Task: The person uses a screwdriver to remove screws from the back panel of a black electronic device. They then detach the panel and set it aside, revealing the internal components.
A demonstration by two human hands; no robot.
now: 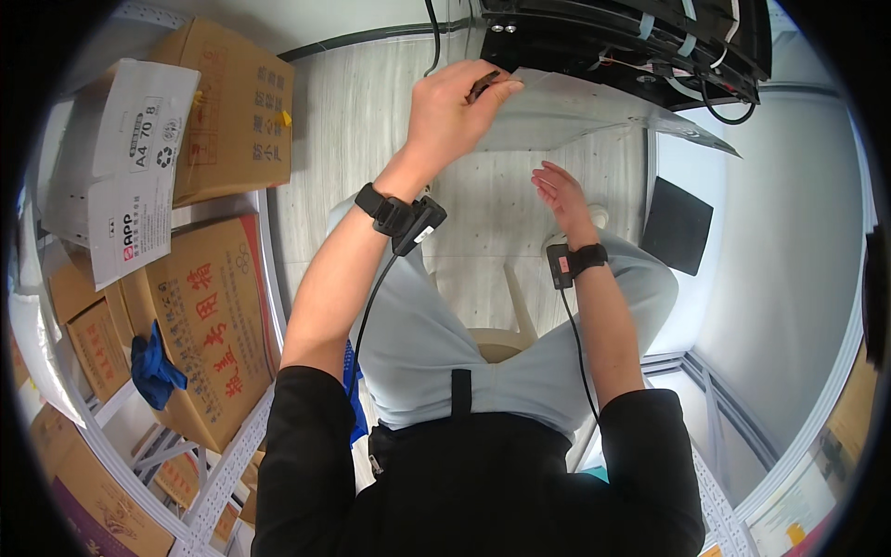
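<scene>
My left hand [455, 110] is closed around a short, slim dark object [483, 86] whose kind I cannot make out. It is held up beside the left end of a clear, glossy panel [566, 110]; whether the fingers touch that panel I cannot tell. Just behind the panel stands a black machine [557, 46] with its inner side exposed, showing cables and pale straps. My right hand [562, 195] hangs lower, below the panel and above my knee, its fingers stretched out and nothing in them.
Metal shelving [218, 483] on my left carries cardboard boxes [209, 325] and a white carton [139, 176]; a blue cloth [156, 367] hangs there. A dark flat square [678, 226] lies to the right. Cables run from the bands on both wrists. I sit on a beige stool [501, 343].
</scene>
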